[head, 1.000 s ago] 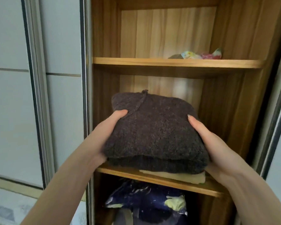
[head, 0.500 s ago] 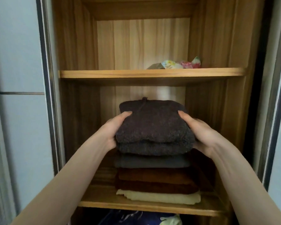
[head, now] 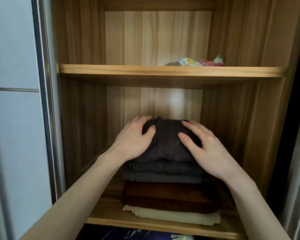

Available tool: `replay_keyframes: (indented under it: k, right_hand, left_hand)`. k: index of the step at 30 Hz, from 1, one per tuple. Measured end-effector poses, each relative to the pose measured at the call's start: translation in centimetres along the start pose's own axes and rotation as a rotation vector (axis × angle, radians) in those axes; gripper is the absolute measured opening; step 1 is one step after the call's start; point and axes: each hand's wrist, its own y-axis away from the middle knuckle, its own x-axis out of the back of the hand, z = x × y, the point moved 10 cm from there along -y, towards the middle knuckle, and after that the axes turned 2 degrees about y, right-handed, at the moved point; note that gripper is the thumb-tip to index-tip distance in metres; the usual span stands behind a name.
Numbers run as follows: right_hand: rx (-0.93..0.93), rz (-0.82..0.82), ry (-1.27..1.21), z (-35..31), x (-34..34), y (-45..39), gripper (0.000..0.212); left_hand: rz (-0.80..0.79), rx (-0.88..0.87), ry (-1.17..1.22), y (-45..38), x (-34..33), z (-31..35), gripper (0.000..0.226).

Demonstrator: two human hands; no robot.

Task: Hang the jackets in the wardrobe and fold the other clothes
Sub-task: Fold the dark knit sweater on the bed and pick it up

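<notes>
A folded dark brown knit sweater lies on top of a stack of folded clothes on the wardrobe's middle shelf. Under it are a grey garment, a rust-brown one and a cream one. My left hand rests flat on the sweater's left side, fingers spread. On the sweater's right side my right hand lies palm down with its fingers apart. Neither hand grips the fabric.
The upper shelf carries a small crumpled colourful cloth at the back right. A dark blue patterned item shows below the middle shelf. A pale sliding door with a metal frame stands at the left.
The sweater was carried into the wardrobe and set down on the stack. Both hands shifted from gripping its sides to lying flat on top.
</notes>
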Motion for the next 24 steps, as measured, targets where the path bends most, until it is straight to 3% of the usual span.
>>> replay_keyframes:
  k: [4,10,20,24]
  right_hand:
    - [-0.022,-0.06,0.142,0.6,-2.1,-0.1,0.065]
    - [-0.079,-0.153,0.13,2.7,-3.6,0.2,0.061]
    - [0.026,-0.12,0.156,1.7,-3.2,1.2,0.066]
    - [0.104,0.07,0.283,0.5,-2.2,2.3,0.063]
  left_hand:
    - [-0.282,-0.009,-0.191,1.0,-4.2,-0.7,0.061]
    - [-0.259,0.028,-0.149,1.7,-4.8,-3.1,0.061]
    - [-0.011,-0.061,-0.111,4.4,-2.9,-1.4,0.054]
    - [0.198,-0.123,-0.2,8.3,0.1,0.0,0.048]
